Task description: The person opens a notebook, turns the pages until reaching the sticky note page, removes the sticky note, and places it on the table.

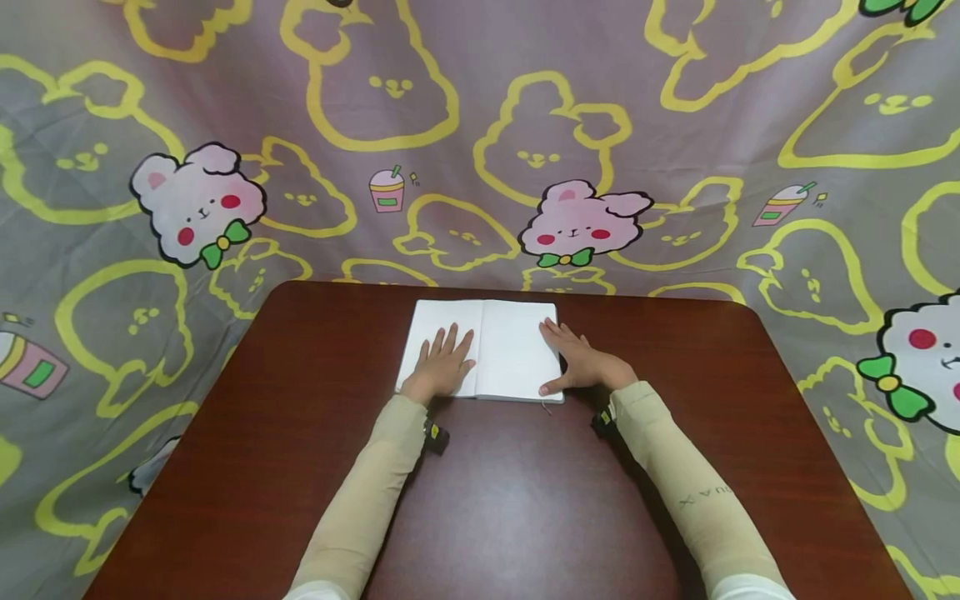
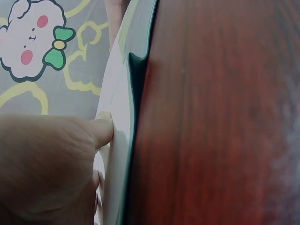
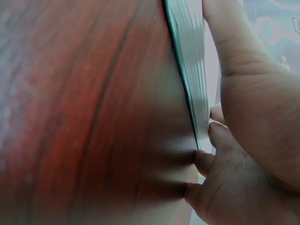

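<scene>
An open notebook (image 1: pixel 510 350) with blank white pages lies flat near the table's far edge. Its thin dark green cover (image 2: pixel 137 75) shows below the pages in the wrist views. My left hand (image 1: pixel 441 367) rests on the left page with the fingers spread and straight. At the right edge, my right hand (image 1: pixel 585 360) touches the notebook; its thumb lies on the lower right corner of the page. In the right wrist view, the page block (image 3: pixel 190 56) is seen edge-on, and some fingertips (image 3: pixel 204 161) reach down beside it to the tabletop. A thin ribbon (image 1: pixel 547 408) pokes out at the notebook's near edge.
The brown wooden table (image 1: pixel 480 500) has rounded far corners. A grey curtain (image 1: pixel 465 108) with yellow outlined bears and pink rabbits hangs behind it and along both sides. Each wrist carries a small black camera (image 1: pixel 437 437).
</scene>
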Motion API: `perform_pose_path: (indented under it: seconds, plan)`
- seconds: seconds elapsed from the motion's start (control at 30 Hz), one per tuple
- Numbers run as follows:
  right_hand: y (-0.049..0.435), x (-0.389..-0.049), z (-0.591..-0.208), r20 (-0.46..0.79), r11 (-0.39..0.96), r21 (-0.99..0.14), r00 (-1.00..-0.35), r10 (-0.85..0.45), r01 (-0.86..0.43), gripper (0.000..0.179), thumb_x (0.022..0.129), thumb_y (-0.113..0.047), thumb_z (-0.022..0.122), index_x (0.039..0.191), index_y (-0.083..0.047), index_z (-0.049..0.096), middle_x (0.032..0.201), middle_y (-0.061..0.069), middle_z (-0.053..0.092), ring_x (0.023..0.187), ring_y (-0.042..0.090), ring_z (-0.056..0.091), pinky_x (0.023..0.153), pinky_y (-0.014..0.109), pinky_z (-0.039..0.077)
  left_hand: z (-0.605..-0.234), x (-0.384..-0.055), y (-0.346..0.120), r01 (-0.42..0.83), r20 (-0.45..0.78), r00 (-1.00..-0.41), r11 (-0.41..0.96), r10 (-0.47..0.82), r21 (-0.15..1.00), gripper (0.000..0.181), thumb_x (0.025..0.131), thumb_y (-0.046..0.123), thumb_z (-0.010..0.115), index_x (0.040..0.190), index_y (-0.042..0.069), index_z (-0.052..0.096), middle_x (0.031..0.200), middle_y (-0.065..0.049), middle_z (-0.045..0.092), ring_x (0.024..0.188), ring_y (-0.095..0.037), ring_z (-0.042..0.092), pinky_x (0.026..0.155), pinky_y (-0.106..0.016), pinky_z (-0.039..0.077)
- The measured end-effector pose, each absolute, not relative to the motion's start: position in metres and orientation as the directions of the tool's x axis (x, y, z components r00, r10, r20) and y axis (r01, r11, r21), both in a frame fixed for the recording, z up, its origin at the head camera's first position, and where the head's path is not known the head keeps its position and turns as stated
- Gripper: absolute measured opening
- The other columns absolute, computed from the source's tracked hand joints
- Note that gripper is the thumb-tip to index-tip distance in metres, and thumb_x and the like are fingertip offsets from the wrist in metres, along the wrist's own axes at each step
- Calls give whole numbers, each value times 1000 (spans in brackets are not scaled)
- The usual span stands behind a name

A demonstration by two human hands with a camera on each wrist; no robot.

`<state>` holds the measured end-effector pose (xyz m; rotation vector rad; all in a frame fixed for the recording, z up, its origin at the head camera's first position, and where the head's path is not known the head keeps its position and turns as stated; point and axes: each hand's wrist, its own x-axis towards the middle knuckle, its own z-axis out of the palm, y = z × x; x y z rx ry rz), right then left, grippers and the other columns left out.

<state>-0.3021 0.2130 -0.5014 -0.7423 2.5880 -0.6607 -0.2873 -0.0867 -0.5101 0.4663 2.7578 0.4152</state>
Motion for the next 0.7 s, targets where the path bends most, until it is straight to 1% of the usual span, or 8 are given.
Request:
perform_pose_path:
  seconds: [0.07,0.17,0.3,0.4,0.47,0.57,0.7]
  plan:
    - [213,-302,-502,-219,752,-526,-791,-571,-397,127,77,-48,87,162,1,6,170,22,-1,154,49,-2,117,75,4,-510,-287,-87,270,-252,-900,908,356,320,62,111,38,29,165,18,8,170,-15,-6,157,-38,-6,125,-58,-2]
    - [213,-302,-503,-217,750,-531,-793,-569,-393,127,78,-48,87,162,1,5,170,21,-1,154,48,-3,117,75,3,-512,-286,-86,287,-215,-906,902,365,322,60,111,36,31,165,18,13,170,-17,-2,157,-41,-2,125,-60,2]
    - [213,-303,-503,-207,744,-537,-793,-573,-398,127,78,-48,87,162,2,6,170,22,-1,154,49,-3,117,75,3,-513,-285,-85,369,-120,-898,874,423,316,55,110,28,38,162,12,28,168,-23,13,154,-46,11,124,-61,14]
    - [214,-303,-504,-206,740,-541,-791,-576,-399,127,78,-47,87,162,1,6,170,21,-1,154,48,-3,117,75,3,-510,-283,-83,431,-70,-878,847,473,311,52,109,22,43,158,6,36,165,-25,23,153,-46,20,123,-58,20]
    - [214,-303,-504,-207,740,-544,-792,-575,-395,127,78,-47,87,162,1,6,170,21,-1,155,48,-3,117,75,3,-508,-281,-81,465,-40,-863,824,503,324,51,107,20,47,155,2,41,162,-25,30,151,-43,26,124,-55,23]
    - [214,-304,-505,-207,745,-535,-793,-573,-399,127,77,-48,87,162,0,6,170,21,0,155,48,-2,117,75,4,-504,-277,-76,522,16,-835,782,550,340,48,105,19,54,149,0,49,156,-25,42,147,-40,37,123,-50,27]
    - [215,-304,-505,-212,751,-529,-795,-568,-396,127,78,-49,86,162,0,6,170,21,0,155,48,-2,117,74,5,-499,-271,-68,598,88,-786,717,612,357,40,102,21,62,136,0,61,143,-21,57,137,-35,50,119,-45,36]
